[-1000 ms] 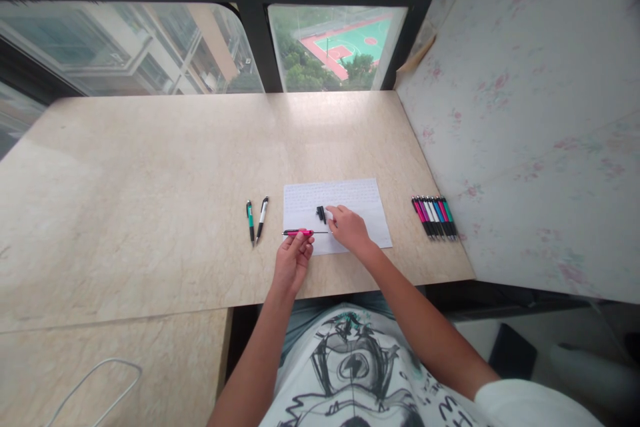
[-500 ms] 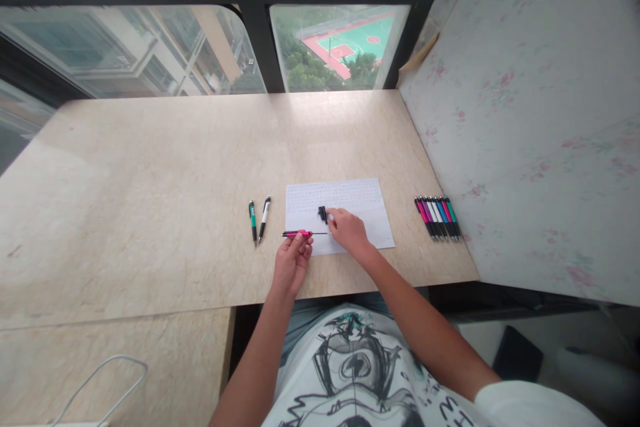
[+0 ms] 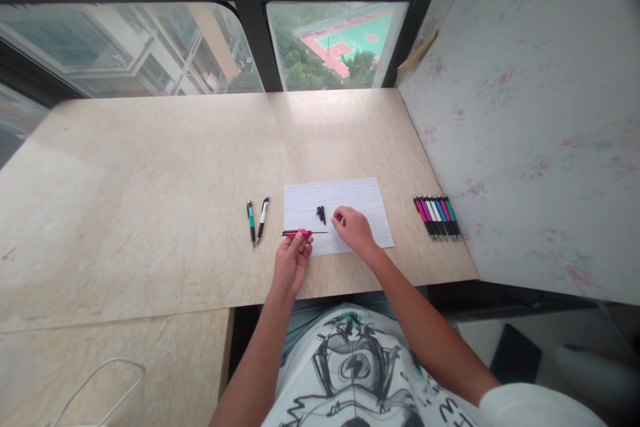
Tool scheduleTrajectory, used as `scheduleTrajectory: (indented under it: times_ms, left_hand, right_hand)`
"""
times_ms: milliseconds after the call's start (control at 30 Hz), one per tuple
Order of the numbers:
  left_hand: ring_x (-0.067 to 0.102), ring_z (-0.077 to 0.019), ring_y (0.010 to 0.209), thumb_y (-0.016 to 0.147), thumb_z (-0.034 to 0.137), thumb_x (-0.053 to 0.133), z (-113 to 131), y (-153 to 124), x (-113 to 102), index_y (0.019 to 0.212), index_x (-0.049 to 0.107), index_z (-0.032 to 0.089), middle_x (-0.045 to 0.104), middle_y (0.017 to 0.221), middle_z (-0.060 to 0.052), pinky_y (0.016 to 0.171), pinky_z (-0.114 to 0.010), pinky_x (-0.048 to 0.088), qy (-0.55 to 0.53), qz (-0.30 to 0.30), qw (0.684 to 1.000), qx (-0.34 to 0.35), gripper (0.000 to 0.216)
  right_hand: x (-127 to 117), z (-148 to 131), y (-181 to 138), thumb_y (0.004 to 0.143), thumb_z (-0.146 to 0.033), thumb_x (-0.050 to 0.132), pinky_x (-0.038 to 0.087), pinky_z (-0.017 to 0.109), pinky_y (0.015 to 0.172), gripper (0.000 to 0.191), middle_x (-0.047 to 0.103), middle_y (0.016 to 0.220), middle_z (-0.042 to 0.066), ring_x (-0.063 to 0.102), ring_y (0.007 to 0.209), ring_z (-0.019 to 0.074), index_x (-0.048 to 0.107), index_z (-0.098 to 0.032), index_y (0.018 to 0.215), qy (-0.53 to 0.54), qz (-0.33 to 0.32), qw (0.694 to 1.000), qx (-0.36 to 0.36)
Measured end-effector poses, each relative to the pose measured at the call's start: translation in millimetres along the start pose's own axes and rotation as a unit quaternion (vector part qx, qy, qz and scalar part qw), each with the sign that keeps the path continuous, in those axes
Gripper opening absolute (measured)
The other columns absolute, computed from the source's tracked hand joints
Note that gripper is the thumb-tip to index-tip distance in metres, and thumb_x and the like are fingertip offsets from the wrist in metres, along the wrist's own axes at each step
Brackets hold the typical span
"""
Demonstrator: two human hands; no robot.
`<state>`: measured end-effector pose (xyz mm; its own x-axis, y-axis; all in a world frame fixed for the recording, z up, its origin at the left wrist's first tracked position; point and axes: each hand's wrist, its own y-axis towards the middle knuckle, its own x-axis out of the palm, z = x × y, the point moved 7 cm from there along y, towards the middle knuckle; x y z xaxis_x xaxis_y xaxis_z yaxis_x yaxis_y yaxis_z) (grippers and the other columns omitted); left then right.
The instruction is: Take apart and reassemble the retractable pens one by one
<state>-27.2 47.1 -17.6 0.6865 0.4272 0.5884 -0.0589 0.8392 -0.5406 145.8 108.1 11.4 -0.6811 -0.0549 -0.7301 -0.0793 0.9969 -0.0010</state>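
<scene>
My left hand (image 3: 291, 261) grips a pink pen barrel (image 3: 299, 233) held level over the near edge of a white written sheet (image 3: 370, 196); a thin refill sticks out of it to the right. My right hand (image 3: 354, 229) rests on the sheet with fingers pinched, just right of the refill tip; whether it holds a small part I cannot tell. A small black pen piece (image 3: 321, 214) lies on the sheet just left of my right fingers.
A green pen (image 3: 251, 219) and a white pen (image 3: 263, 217) lie left of the sheet. A row of several coloured pens (image 3: 435, 216) lies at the right by a floral wall panel (image 3: 525, 113). A white cable (image 3: 95, 387) lies on the lower left surface. Windows are behind the desk.
My right hand has drawn back slightly to the right, away from the black piece and the refill tip. The left hand and the pink barrel stay put.
</scene>
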Motion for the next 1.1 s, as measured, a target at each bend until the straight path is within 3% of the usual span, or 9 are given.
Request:
scheduleTrajectory:
  times_ms: [167,300,567,1100]
  left_hand:
    - [0.066,-0.0094,0.073,0.077,0.017,0.074,1,1,-2,0.090,0.068,0.011,0.071,0.087,-0.007,0.063,-0.016,0.053,-0.005,0.011,1.000,0.010,0.016]
    - [0.067,-0.0097,0.073,0.077,0.017,0.073,0,3,-2,0.091,0.068,0.011,0.072,0.087,-0.008,0.063,-0.016,0.053,-0.011,0.012,1.000,0.012,0.016]
    - [0.067,-0.0099,0.074,0.078,0.016,0.073,0,2,-2,0.091,0.068,0.010,0.072,0.088,-0.008,0.064,-0.016,0.053,-0.011,0.017,1.000,0.013,0.015]
    - [0.068,-0.0107,0.076,0.077,0.016,0.073,-11,-1,3,0.091,0.068,0.011,0.072,0.090,-0.008,0.066,-0.017,0.054,-0.004,0.003,1.000,-0.008,0.016]
  right_hand:
    - [-16,2,-12,0.081,-0.024,0.061,0.043,0.024,0.062,0.005,0.065,0.074,-0.001,0.058,0.064,0.0128,0.060,-0.020,0.078,0.143,0.010,0.990,-0.005]
    - [-28,-4,-24,0.080,-0.027,0.062,0.043,0.024,0.057,0.007,0.065,0.073,0.000,0.057,0.063,0.0129,0.062,-0.020,0.078,0.190,0.003,0.982,-0.004]
    - [-32,-14,-27,0.080,-0.027,0.062,0.044,0.024,0.057,0.008,0.066,0.073,0.000,0.058,0.063,0.0129,0.062,-0.019,0.077,0.201,0.001,0.980,-0.009]
    - [-11,-26,-28,0.082,-0.022,0.061,0.043,0.024,0.061,0.003,0.063,0.072,-0.002,0.058,0.065,0.0129,0.059,-0.021,0.083,0.157,-0.022,0.987,-0.035]
